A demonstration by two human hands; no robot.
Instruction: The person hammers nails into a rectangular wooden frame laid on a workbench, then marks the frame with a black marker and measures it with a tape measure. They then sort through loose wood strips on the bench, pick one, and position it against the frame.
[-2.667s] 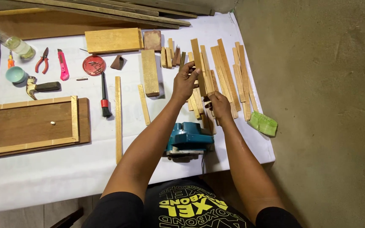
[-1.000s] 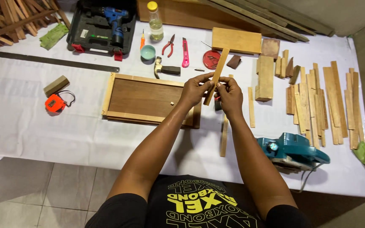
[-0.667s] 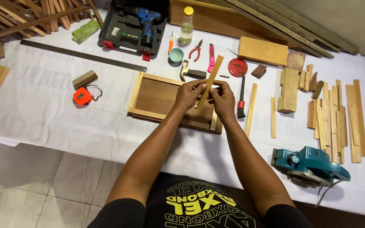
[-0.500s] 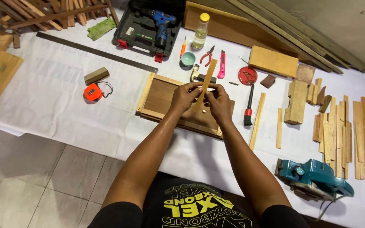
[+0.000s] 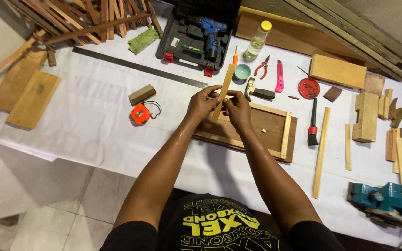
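Wood strip (image 5: pixel 223 90) held tilted above framed wooden panel (image 5: pixel 257 130), left hand (image 5: pixel 202 103) and right hand (image 5: pixel 238 110) fingers both pinching its lower end. Hammer (image 5: pixel 258 92) just behind panel, orange tape measure (image 5: pixel 140 113) left, brush (image 5: pixel 312 123) right, all on white surface (image 5: pixel 94 135).

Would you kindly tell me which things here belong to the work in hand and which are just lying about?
In hand:
left hand
right hand
wooden strip, held by both
framed wooden panel beneath

Lying about:
tape measure
steel ruler
drill case
pliers
electric planer
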